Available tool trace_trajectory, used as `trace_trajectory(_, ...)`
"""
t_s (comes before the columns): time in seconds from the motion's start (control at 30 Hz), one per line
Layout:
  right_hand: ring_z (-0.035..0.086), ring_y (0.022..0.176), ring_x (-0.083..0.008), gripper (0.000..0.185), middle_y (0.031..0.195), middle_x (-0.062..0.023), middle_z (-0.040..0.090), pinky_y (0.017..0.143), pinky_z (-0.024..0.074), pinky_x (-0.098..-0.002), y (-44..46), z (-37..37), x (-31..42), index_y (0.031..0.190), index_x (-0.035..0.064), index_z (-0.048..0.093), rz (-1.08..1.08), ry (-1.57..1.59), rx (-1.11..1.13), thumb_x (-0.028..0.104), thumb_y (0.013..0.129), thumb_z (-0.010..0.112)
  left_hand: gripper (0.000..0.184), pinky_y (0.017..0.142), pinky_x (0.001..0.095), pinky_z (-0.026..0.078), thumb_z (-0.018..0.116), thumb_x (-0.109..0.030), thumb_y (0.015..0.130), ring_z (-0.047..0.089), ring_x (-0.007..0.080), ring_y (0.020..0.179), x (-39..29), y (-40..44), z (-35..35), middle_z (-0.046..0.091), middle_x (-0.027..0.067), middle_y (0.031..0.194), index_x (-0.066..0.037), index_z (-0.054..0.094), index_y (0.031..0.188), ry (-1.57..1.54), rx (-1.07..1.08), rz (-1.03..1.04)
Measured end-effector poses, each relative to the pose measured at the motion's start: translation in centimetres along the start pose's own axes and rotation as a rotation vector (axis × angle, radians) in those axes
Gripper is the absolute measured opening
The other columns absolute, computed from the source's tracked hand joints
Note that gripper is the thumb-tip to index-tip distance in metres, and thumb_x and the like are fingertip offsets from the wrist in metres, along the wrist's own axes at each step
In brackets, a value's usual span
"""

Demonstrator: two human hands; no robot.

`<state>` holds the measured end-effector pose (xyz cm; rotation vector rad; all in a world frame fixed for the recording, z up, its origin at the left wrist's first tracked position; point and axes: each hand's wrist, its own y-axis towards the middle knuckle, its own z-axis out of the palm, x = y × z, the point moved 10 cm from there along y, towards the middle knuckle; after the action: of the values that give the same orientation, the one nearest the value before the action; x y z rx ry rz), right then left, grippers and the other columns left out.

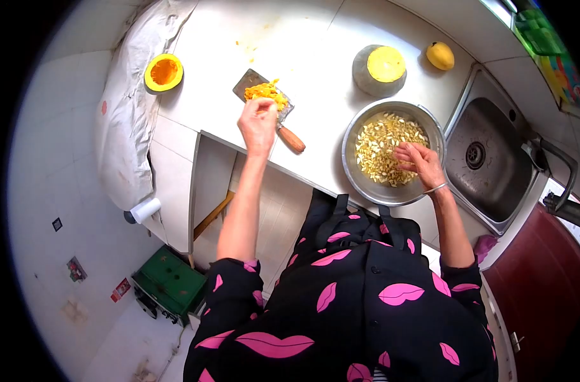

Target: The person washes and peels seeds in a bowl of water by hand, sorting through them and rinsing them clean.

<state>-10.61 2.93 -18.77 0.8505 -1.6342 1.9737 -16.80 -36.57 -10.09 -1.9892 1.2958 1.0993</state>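
Note:
My left hand [258,130] is over a cleaver [291,137] with a wooden handle, lying flat on the counter. Stringy orange pumpkin pulp [264,93] is heaped on its blade, and the closed fingertips are at the near edge of this heap. What sits between them is partly hidden, but it looks like pulp. My right hand [422,164], with a bracelet at the wrist, is over a metal bowl [352,173]. Its fingers are stretched loosely toward the pale pumpkin seeds [385,143] in the bowl; no held object shows.
A hollowed pumpkin half [164,72] rests at the left, by a white cloth cover [121,127]. Behind the bowl stands a grey container [366,79] with a yellow piece [386,63] on top. A yellow fruit [440,56] and a steel sink [494,159] are at the right.

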Motion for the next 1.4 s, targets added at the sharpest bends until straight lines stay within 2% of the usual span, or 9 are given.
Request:
trace_trajectory(0.1, 0.068, 0.093, -0.0202, 0.031, 0.099, -0.0135, 0.069, 0.072, 0.0527, -0.0267, 0.4, -1.5, -0.5, 0.113, -0.0031, 0.062, -0.142, -0.305, -0.057, 0.022, 0.096, 0.054, 0.014, 0.078, 0.0323, 0.055, 0.063, -0.001, 0.080, 0.067, 0.0264, 0.082, 2.1, 2.0, 0.4, 0.069, 0.0140, 0.094, -0.002, 0.069, 0.092, 0.376, 0.144, 0.164)
trace_trajectory(0.2, 0.069, 0.079, -0.0188, 0.025, 0.087, -0.0131, 0.071, 0.070, 0.0525, -0.0289, -0.1, -1.7, 1.2, 0.103, -0.0030, 0.067, -0.276, -0.458, -0.155, 0.017, 0.091, 0.060, 0.016, 0.079, 0.0353, 0.054, 0.062, -0.002, 0.080, 0.067, 0.0326, 0.084, 2.5, 2.7, 0.4, 0.068, 0.0166, 0.100, -0.002, 0.069, 0.094, 0.403, 0.105, 0.293)
trace_trajectory(0.33, 0.069, 0.076, -0.0283, 0.016, 0.085, -0.0179, 0.069, 0.068, 0.0528, -0.0344, -1.1, -3.0, 2.5, 0.094, 0.0011, 0.069, -0.391, -0.703, -0.254, 0.012, 0.084, 0.064, 0.016, 0.075, 0.0330, 0.054, 0.062, 0.002, 0.080, 0.068, 0.0265, 0.086, 1.5, 2.4, 1.1, 0.068, 0.0153, 0.094, -0.003, 0.069, 0.094, 0.249, 0.125, 0.106)
trace_trajectory(0.5, 0.067, 0.077, -0.0342, 0.014, 0.084, -0.0186, 0.067, 0.070, 0.0524, -0.0399, -1.5, -2.0, 1.3, 0.092, 0.0042, 0.069, -0.376, -0.837, -0.227, 0.011, 0.080, 0.066, 0.015, 0.066, 0.0244, 0.050, 0.067, 0.000, 0.081, 0.061, 0.0127, 0.073, -3.7, -1.3, 4.8, 0.064, 0.0057, 0.085, -0.003, 0.068, 0.096, 0.187, 0.223, 0.226)
trace_trajectory(0.77, 0.066, 0.077, -0.0350, 0.013, 0.082, -0.0188, 0.067, 0.070, 0.0521, -0.0414, -1.0, -1.8, 0.4, 0.091, 0.0043, 0.068, -0.345, -0.853, -0.264, 0.010, 0.079, 0.066, 0.018, 0.063, 0.0272, 0.050, 0.064, 0.003, 0.078, 0.060, 0.0164, 0.066, -5.9, -9.1, 11.3, 0.060, 0.0088, 0.082, -0.003, 0.066, 0.095, -0.015, 0.434, 0.144)
trace_trajectory(0.9, 0.066, 0.075, -0.0363, 0.011, 0.079, -0.0199, 0.065, 0.069, 0.0519, -0.0425, -2.5, -5.4, 2.9, 0.089, 0.0043, 0.068, -0.341, -0.849, -0.450, 0.010, 0.079, 0.065, 0.016, 0.064, 0.0281, 0.051, 0.063, 0.004, 0.079, 0.061, 0.0176, 0.068, -5.9, -11.4, 12.7, 0.061, 0.0103, 0.084, 0.000, 0.065, 0.095, -0.018, 0.523, 0.095)
trace_trajectory(1.17, 0.064, 0.077, -0.0371, 0.010, 0.082, -0.0188, 0.066, 0.069, 0.0515, -0.0442, -3.0, -5.6, 2.0, 0.088, 0.0059, 0.067, -0.306, -0.979, -0.375, 0.008, 0.079, 0.063, 0.015, 0.064, 0.0271, 0.053, 0.062, 0.004, 0.081, 0.063, 0.0183, 0.068, -5.7, -13.0, 13.8, 0.061, 0.0116, 0.086, 0.002, 0.064, 0.096, -0.042, 0.562, 0.053)
trace_trajectory(1.27, 0.064, 0.077, -0.0374, 0.009, 0.082, -0.0178, 0.065, 0.069, 0.0511, -0.0460, -2.3, -3.6, 2.1, 0.087, 0.0064, 0.065, -0.380, -0.954, -0.321, 0.010, 0.080, 0.062, 0.016, 0.067, 0.0243, 0.053, 0.063, 0.001, 0.083, 0.063, 0.0134, 0.073, -5.0, -13.3, 14.0, 0.064, 0.0092, 0.089, 0.001, 0.066, 0.098, -0.035, 0.576, 0.009)
trace_trajectory(1.4, 0.063, 0.075, -0.0379, 0.008, 0.080, -0.0170, 0.062, 0.067, 0.0511, -0.0469, 0.1, 0.5, 1.8, 0.082, 0.0062, 0.061, -0.463, -1.032, -0.233, 0.014, 0.081, 0.060, 0.015, 0.064, 0.0268, 0.054, 0.062, 0.005, 0.082, 0.062, 0.0173, 0.069, -5.0, -13.2, 13.8, 0.062, 0.0113, 0.087, 0.002, 0.064, 0.096, -0.070, 0.556, 0.014)
